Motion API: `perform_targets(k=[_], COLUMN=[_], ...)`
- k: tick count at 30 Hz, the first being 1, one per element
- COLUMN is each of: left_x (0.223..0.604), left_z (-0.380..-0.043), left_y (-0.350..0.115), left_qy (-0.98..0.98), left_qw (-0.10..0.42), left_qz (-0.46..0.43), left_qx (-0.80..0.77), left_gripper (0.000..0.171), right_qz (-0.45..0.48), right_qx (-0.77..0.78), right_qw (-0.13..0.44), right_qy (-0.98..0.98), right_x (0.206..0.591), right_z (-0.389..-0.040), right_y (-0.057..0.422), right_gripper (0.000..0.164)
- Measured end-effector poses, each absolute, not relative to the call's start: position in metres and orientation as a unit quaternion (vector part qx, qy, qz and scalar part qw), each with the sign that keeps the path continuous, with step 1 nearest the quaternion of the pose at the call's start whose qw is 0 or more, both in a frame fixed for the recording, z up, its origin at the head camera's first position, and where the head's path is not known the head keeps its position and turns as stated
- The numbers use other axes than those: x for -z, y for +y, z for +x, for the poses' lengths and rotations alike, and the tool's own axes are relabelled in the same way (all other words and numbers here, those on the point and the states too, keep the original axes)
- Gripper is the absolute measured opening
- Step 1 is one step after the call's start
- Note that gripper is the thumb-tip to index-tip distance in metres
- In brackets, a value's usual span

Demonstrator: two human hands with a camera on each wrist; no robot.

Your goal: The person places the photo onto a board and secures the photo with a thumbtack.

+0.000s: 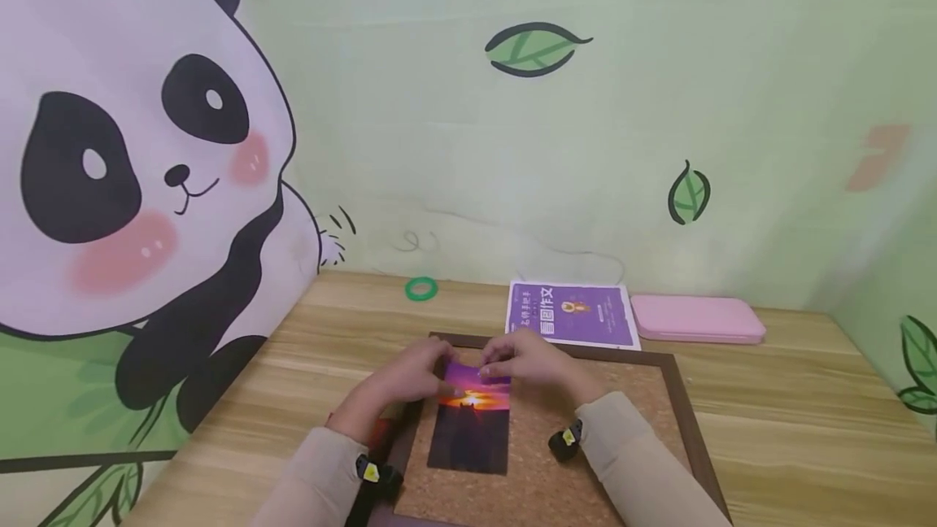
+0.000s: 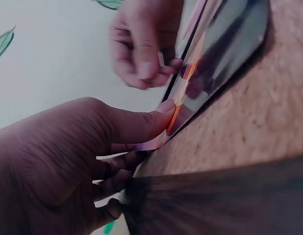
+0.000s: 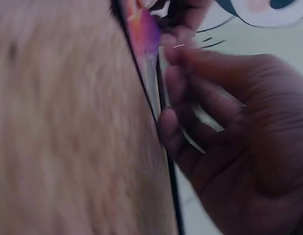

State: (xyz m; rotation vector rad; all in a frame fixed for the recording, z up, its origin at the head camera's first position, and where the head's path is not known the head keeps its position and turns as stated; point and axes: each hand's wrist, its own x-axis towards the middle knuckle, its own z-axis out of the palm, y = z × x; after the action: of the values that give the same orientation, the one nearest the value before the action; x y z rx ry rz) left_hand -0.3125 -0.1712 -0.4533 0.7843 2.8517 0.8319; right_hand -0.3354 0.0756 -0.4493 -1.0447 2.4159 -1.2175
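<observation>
A glossy sunset photo (image 1: 472, 409), purple and orange above and dark below, lies on a brown-framed cork board (image 1: 586, 462). My left hand (image 1: 413, 368) pinches its upper left edge. In the left wrist view the left thumb (image 2: 159, 120) presses on the photo's face, fingers at the board's edge behind it. My right hand (image 1: 530, 360) is at the photo's upper right corner, thumb and forefinger tips close together. The right wrist view shows the right hand's fingers (image 3: 173, 122) curled by the frame's far edge; I cannot tell whether they hold something small.
Behind the board lie a purple-covered book (image 1: 574, 315) and a pink case (image 1: 699, 320). A green tape ring (image 1: 420, 289) sits farther left on the wooden table (image 1: 791, 421). A panda-painted wall (image 1: 410, 128) stands close behind and to the left.
</observation>
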Motion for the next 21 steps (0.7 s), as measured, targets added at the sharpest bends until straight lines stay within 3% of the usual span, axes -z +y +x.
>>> perform_targets(k=[21], left_x=[0.462], left_z=[-0.314], left_y=[-0.173], left_qy=[0.917], left_qw=[0.036], left_qz=[0.251], left_qx=[-0.309], left_gripper=[0.037], right_qz=[-0.339], right_qx=[0.428], right_qw=[0.099], right_qy=[0.832], right_x=[0.468], right_z=[-0.333], right_y=[0.074], right_gripper=[0.006])
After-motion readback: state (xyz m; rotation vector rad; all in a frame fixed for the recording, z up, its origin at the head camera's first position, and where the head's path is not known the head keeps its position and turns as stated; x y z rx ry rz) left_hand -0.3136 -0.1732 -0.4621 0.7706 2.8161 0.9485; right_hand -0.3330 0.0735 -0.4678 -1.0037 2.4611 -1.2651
